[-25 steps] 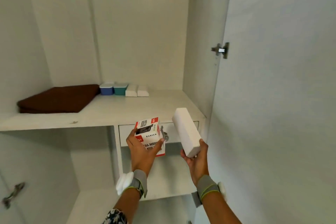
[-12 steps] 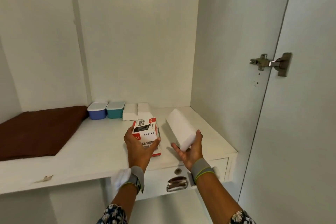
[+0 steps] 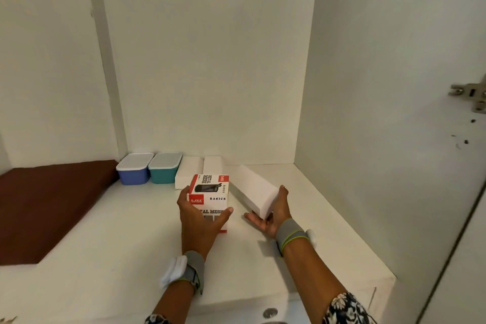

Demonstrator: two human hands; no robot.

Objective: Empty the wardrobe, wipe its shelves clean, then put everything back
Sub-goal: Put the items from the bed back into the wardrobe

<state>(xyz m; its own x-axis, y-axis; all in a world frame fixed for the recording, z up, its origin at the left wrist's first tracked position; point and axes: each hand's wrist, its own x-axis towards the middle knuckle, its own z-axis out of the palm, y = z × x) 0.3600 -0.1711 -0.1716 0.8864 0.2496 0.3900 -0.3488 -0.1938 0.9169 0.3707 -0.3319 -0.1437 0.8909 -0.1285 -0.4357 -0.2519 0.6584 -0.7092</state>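
My left hand (image 3: 200,221) grips a red-and-white printed box (image 3: 211,196) from the near side, its base low over the white wardrobe shelf (image 3: 118,239). My right hand (image 3: 272,214) holds the near end of a plain white box (image 3: 256,193), which slants toward the back wall, with fingers under it and thumb on its right side. Both boxes are just in front of two white boxes (image 3: 200,169) that stand at the back of the shelf.
A blue tub (image 3: 134,169) and a teal tub (image 3: 164,168), both lidded, stand at the back beside the white boxes. A folded brown cloth (image 3: 44,202) covers the shelf's left part. The wardrobe's right wall and open door with a hinge (image 3: 469,96) are close on the right.
Both hands have carried the boxes up from below the shelf edge and inward over the shelf, toward the back row. The view has moved closer into the wardrobe.
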